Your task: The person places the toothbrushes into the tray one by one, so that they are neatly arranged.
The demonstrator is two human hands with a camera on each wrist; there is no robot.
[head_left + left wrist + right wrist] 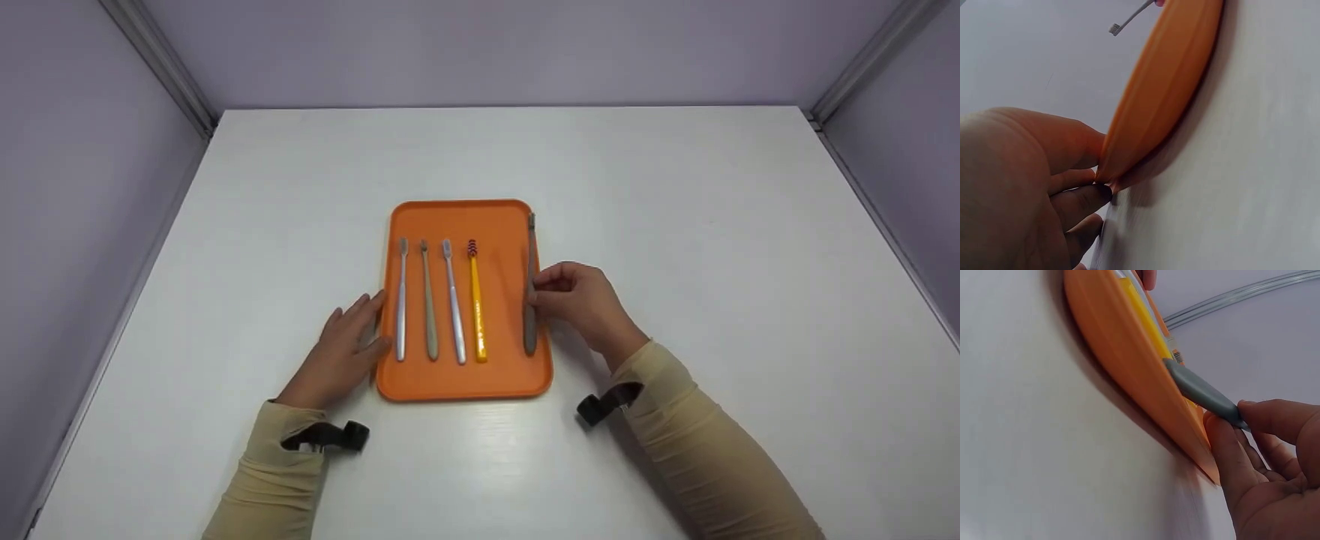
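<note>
An orange tray lies on the white table. On it lie a silver toothbrush, a beige one, a white one and a yellow one, side by side. My right hand pinches a grey toothbrush by its handle over the tray's right edge. The right wrist view shows the grey toothbrush between thumb and fingers, above the tray rim. My left hand rests on the table with straight fingers touching the tray's left edge.
The white table is enclosed by pale purple walls at the back and on both sides. Black straps sit on both wrists, over beige sleeves.
</note>
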